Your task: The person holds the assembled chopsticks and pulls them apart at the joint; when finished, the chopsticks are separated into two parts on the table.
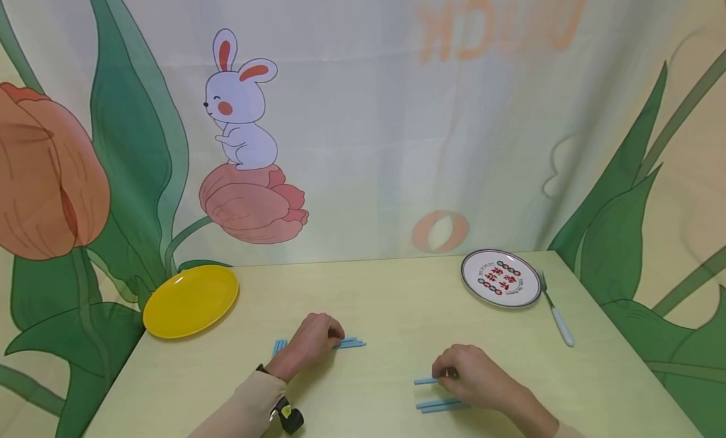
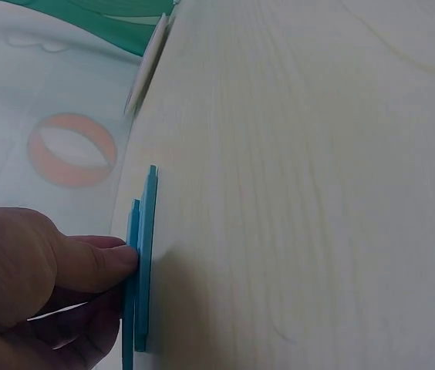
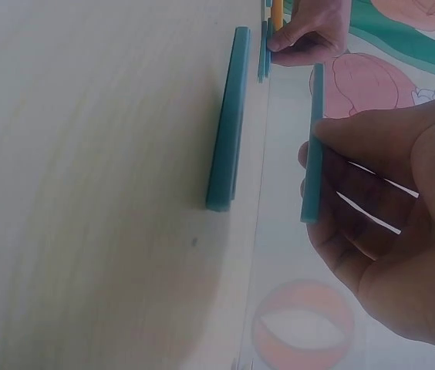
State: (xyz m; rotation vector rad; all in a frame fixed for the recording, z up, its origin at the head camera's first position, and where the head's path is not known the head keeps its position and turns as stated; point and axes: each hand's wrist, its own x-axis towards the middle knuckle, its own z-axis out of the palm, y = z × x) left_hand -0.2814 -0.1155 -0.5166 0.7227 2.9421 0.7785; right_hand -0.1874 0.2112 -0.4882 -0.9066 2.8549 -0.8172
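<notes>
My left hand (image 1: 314, 342) pinches a thin blue stick (image 2: 128, 335) between thumb and fingers. More blue sticks (image 2: 147, 262) lie right beside it on the table. Further left, another few blue sticks (image 1: 278, 346) are partly hidden behind the left wrist. My right hand (image 1: 476, 378) holds a single blue stick (image 3: 308, 185), raised off the tabletop. Just in front of that hand, a pair of blue sticks (image 1: 442, 405) lies side by side on the table, their right ends close under the hand.
A yellow plate (image 1: 193, 302) sits at the table's back left. Toward the back right is a white patterned plate (image 1: 482, 287) with a fork (image 1: 558, 318) next to it. Behind the pale table (image 1: 363, 400) hangs a printed curtain (image 1: 363, 142).
</notes>
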